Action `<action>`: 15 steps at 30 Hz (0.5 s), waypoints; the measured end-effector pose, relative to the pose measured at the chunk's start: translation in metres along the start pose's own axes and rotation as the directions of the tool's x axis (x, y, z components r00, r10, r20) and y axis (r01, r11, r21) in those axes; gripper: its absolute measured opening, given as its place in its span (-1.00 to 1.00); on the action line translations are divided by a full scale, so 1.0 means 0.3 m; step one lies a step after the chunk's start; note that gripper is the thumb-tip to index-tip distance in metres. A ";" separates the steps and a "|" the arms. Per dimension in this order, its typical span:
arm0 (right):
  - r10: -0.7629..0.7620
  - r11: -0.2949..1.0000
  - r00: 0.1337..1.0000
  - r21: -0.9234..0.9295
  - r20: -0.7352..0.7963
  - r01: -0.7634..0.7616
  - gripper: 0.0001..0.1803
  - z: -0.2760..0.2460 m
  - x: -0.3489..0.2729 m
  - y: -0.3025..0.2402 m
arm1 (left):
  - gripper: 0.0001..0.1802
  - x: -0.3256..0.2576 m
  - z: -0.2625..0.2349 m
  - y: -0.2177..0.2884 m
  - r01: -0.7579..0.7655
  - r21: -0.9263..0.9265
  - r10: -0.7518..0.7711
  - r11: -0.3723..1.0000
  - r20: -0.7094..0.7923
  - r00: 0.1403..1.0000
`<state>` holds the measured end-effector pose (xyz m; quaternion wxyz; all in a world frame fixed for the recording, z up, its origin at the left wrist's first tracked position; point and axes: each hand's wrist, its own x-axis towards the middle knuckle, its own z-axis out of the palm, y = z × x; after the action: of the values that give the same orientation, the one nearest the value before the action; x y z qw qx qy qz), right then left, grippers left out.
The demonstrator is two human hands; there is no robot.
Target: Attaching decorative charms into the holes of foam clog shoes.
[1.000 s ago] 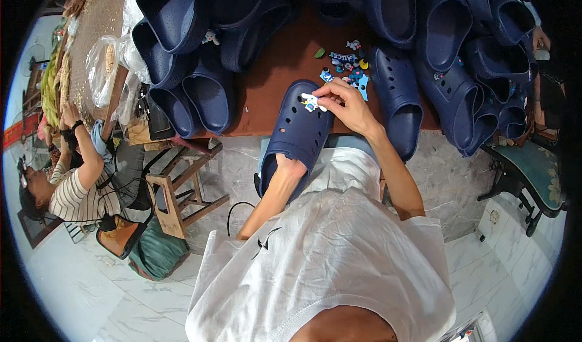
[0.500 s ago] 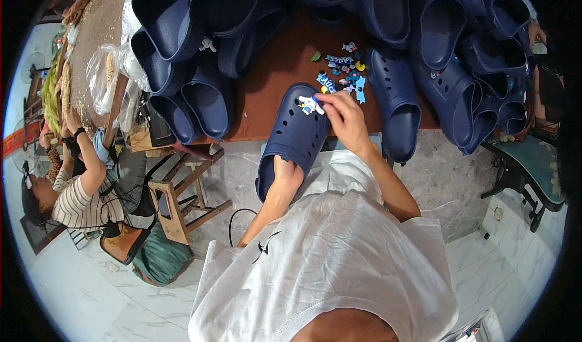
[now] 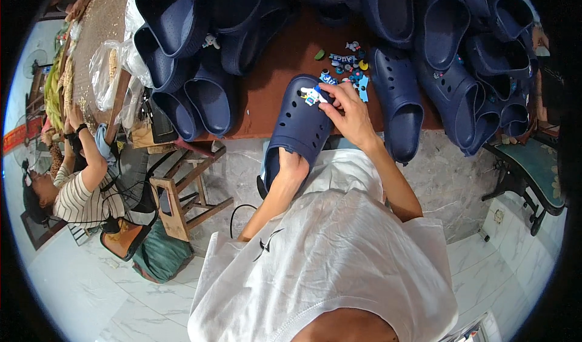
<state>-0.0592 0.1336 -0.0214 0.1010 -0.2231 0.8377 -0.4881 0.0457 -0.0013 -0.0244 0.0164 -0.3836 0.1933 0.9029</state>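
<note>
Item one: navy perforated foam clog [image 3: 297, 134], toe pointing away above the brown tabletop [image 3: 257, 108]; I judge it sleeved over the left hand [image 3: 293, 164] for bracing from inside. Left grip: hidden, I cannot tell. Item two: small white-and-blue moulded character charm [image 3: 311, 96], at the clog's toe, pinched by the right hand [image 3: 350, 116], seemingly for fine control. Right pose: forearm angled inward, forefinger above thumb.

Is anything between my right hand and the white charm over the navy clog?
Nothing visible stands in the way: your right hand pinches the white charm at its edge, over the toe of the navy clog. The loose charms lie beyond the toe.
</note>
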 end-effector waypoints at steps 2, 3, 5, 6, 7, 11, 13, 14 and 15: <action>0.021 1.000 1.000 0.021 0.013 -0.022 -0.59 0.001 0.002 0.001 | -0.52 -0.001 -0.001 0.002 0.006 0.002 -0.006 1.000 0.027 1.000; 0.042 0.998 0.999 0.042 0.027 -0.044 -0.59 0.001 0.005 0.002 | -0.52 -0.002 0.001 0.005 0.012 0.003 -0.012 1.000 0.054 0.998; 0.007 1.000 1.000 0.016 0.011 -0.007 -0.58 0.015 0.003 0.015 | -0.51 -0.005 -0.002 0.011 0.026 0.004 -0.026 1.000 0.045 0.999; -0.031 0.999 1.000 -0.009 0.000 0.031 -0.58 0.017 0.003 0.017 | -0.50 -0.006 -0.003 0.012 0.036 0.004 -0.036 0.999 0.033 0.999; -0.048 0.998 0.999 -0.027 -0.016 0.048 -0.61 0.014 -0.003 0.012 | -0.50 -0.004 -0.006 0.010 0.043 0.005 -0.043 0.999 0.037 0.998; 0.069 0.997 0.985 0.048 -0.159 -0.062 -0.72 0.024 -0.058 0.034 | -0.48 -0.001 -0.024 0.005 -0.010 -0.028 0.010 1.000 -0.012 1.000; 0.098 0.994 0.971 -0.023 -0.219 -0.106 -0.73 0.002 -0.094 0.063 | -0.48 0.000 -0.032 0.008 -0.018 -0.055 0.015 0.998 -0.044 0.999; 0.122 0.984 0.952 -0.091 -0.281 -0.153 -0.74 -0.014 -0.109 0.075 | -0.49 0.004 -0.038 0.008 -0.027 -0.077 0.022 0.997 -0.065 0.998; 0.137 0.976 0.950 -0.123 -0.281 -0.177 -0.75 -0.031 -0.120 0.087 | -0.51 0.008 -0.044 0.010 -0.038 -0.100 0.030 0.994 -0.087 0.996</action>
<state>-0.0382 0.1687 -0.0409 0.0075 -0.0934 0.8923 -0.4415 0.0525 -0.0090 -0.0334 -0.0269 -0.4189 0.1542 0.8945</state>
